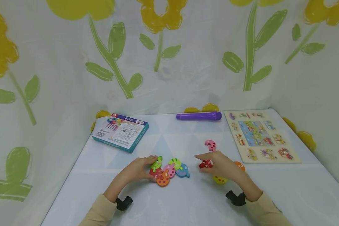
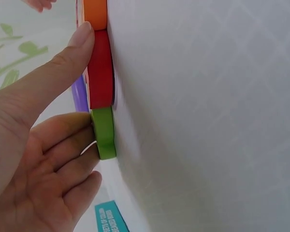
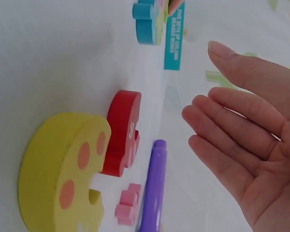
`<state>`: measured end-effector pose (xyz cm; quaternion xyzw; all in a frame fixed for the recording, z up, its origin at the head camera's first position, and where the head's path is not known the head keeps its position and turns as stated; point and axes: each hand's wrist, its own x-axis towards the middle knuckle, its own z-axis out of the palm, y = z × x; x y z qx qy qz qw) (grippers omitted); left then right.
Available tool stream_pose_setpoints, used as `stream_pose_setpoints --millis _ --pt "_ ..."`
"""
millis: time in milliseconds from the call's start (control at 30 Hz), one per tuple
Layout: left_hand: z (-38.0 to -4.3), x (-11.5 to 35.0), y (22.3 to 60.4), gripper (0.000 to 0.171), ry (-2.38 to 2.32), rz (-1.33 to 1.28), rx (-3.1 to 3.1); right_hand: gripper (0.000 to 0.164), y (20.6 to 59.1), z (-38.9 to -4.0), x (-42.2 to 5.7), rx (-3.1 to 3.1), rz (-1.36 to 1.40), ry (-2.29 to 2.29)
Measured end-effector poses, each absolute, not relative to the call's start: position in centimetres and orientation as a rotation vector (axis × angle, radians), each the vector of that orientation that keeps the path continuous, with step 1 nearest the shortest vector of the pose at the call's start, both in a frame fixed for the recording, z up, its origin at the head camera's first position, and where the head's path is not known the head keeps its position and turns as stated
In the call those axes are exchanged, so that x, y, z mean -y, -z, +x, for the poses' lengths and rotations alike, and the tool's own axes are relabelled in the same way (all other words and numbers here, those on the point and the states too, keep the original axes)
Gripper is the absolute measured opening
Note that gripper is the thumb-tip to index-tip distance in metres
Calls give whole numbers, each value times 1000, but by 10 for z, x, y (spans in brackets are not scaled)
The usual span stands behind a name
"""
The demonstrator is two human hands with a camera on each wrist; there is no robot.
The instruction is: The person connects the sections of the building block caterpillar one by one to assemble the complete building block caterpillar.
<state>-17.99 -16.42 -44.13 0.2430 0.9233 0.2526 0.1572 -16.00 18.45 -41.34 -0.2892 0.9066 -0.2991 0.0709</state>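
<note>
The left hand (image 1: 137, 169) grasps the left end of a thick, multicoloured caterpillar puzzle (image 1: 170, 170). The right hand (image 1: 221, 163), fingers released, is near a curved red piece (image 1: 205, 164).

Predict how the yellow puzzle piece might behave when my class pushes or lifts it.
The yellow puzzle piece looks thick, so it is probably stiff. It lies flat, so a push would likely slide it rather than roll it. Its smooth, curved edge may be slightly slippery to pinch.
</note>
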Motion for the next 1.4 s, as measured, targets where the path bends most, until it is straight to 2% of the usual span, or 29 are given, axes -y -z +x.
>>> stream_pose_setpoints --millis 167,500,867,1400 --pt "-180 165 441 85 -717 687 -2656 47 410 -160 -191 -2757 -897 936" --pt "-179 164 442 86 -695 698 -2672 43 419 -147 -210 -2813 -764 870" --pt "-178 163 443 85 -716 670 -2659 50 422 -125 -228 -2829 -457 789" --pt "-175 162 442 85 -691 686 -2670 56 438 -114 -230 -2937 -475 630"
